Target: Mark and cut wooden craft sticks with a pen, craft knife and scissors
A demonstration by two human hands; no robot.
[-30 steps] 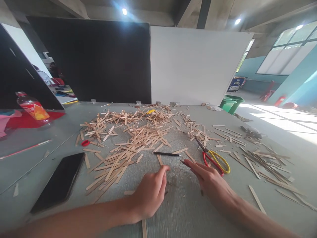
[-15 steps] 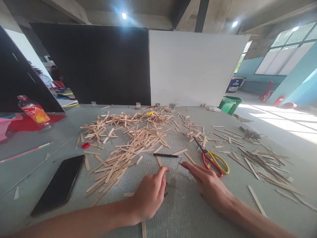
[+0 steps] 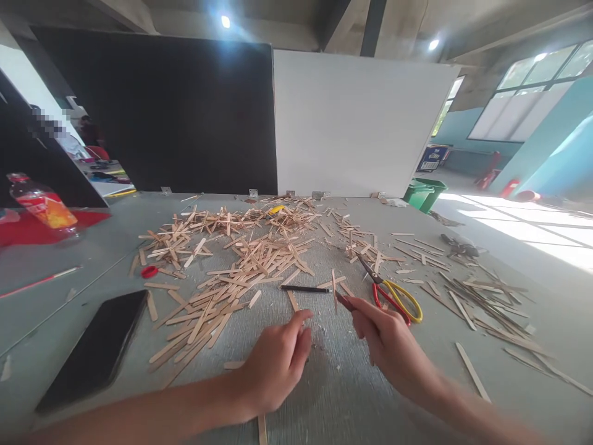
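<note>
My left hand [image 3: 278,364] is above the table with its fingers curled and thumb side up; whatever is inside them, if anything, is hidden. My right hand [image 3: 384,330] grips a slim dark tool [image 3: 343,301], whose kind I cannot make out. At its tip stands a thin sliver of wood [image 3: 334,289], roughly upright. Just beyond the hands lies a black pen-like stick [image 3: 306,288]. Scissors [image 3: 393,296] with one red and one yellow handle loop rest beyond my right hand. A heap of wooden craft sticks [image 3: 241,272] spreads ahead of my left hand.
A black phone [image 3: 95,349] lies on the left, with a red ring-shaped cap [image 3: 149,272] beyond it. A drink bottle [image 3: 44,207] stands far left. More strips [image 3: 500,303] are scattered right. Black [image 3: 162,117] and white panels [image 3: 361,123] close off the back.
My right hand has turned and lifted a little, and the sliver at the tool's tip now stands more upright. My left fingers have shifted slightly. The whole view has moved a little.
</note>
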